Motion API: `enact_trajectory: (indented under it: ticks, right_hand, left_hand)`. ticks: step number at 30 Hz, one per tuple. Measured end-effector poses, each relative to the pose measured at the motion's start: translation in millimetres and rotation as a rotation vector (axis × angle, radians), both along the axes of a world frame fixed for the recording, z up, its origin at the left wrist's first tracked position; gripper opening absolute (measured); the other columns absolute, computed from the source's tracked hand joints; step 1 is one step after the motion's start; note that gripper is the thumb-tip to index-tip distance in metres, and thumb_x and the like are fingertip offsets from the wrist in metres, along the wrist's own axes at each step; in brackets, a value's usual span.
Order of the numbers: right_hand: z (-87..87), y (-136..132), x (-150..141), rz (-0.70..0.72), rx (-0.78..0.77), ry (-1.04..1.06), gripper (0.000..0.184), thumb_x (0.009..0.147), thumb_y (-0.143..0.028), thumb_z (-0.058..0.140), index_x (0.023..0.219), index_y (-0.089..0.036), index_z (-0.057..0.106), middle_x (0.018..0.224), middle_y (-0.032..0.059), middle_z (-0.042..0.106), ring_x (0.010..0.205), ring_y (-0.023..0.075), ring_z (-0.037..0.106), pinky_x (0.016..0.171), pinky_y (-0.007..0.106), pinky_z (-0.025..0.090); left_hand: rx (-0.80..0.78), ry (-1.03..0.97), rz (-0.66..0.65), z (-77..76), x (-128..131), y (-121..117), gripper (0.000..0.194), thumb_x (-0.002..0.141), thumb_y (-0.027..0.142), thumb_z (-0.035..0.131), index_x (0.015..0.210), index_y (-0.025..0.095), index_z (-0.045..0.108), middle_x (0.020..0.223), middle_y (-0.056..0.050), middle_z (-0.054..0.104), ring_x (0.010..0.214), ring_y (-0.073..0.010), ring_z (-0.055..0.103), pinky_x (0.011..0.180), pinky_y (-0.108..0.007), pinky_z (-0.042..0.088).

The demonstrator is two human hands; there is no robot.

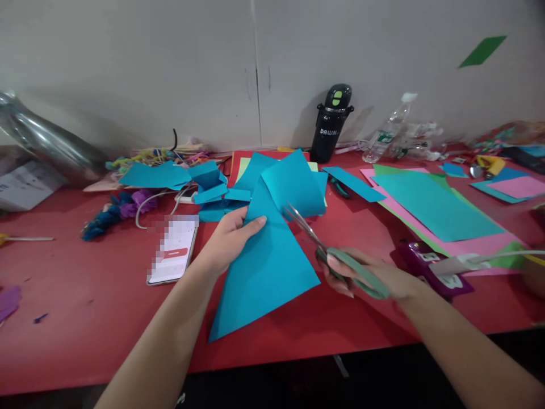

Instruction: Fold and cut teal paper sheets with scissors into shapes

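My left hand (234, 236) pinches the left edge of a blue sheet of paper (268, 272), thumb on top and fingers hidden beneath. The sheet is held above the table, tilted toward me. My right hand (349, 272) is wrapped round the green handles of a pair of scissors (313, 233). Its blades point up and left, with the tips close to the sheet's right edge; whether they touch it I cannot tell. More blue paper (293, 184) lies just behind the held sheet, and several cut blue pieces (210, 190) are piled to its left.
A phone (174, 250) lies left of my left hand. Behind stand a black bottle (330, 125) and a clear plastic bottle (387, 133). Coloured sheets (438, 204) and a purple object (426, 261) are at the right. A steel flask (51, 139) leans at the far left on the red table (110, 307).
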State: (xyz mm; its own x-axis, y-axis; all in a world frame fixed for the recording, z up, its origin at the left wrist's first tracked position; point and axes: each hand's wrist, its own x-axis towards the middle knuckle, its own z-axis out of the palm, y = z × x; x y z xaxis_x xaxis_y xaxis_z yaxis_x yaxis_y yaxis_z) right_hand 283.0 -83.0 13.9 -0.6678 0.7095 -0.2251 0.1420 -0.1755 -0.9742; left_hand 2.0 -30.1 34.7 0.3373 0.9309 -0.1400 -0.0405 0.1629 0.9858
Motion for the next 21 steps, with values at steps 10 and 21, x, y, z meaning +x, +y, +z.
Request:
enact_trajectory:
  ticks: [10,21]
  right_hand:
    - [-1.4,-2.8,-10.4,-0.034,-0.044,-0.058,0.04,0.097,-0.055,0.053,0.076,-0.021,0.048,0.06,-0.0042,0.05,0.053,0.0104,0.046,0.052,0.026,0.037]
    - [-7.7,-5.6,-20.9,-0.333,0.098,-0.187,0.025,0.089,-0.053,0.065,0.096,-0.029,0.071,0.098,0.0051,0.072,0.093,0.0293,0.067,0.082,0.044,0.056]
  left_hand:
    - [-0.031,-0.049,-0.015,1.5,4.8,-2.0,0.043,0.085,0.04,0.074,0.121,0.02,0.067,0.119,-0.011,0.074,0.102,-0.0284,0.071,0.095,-0.045,0.056]
    - [-0.087,0.01,-0.068,4.0,17.4,-9.3,0.035,0.083,0.044,0.075,0.105,0.017,0.069,0.115,-0.012,0.074,0.099,-0.0296,0.071,0.089,-0.045,0.058]
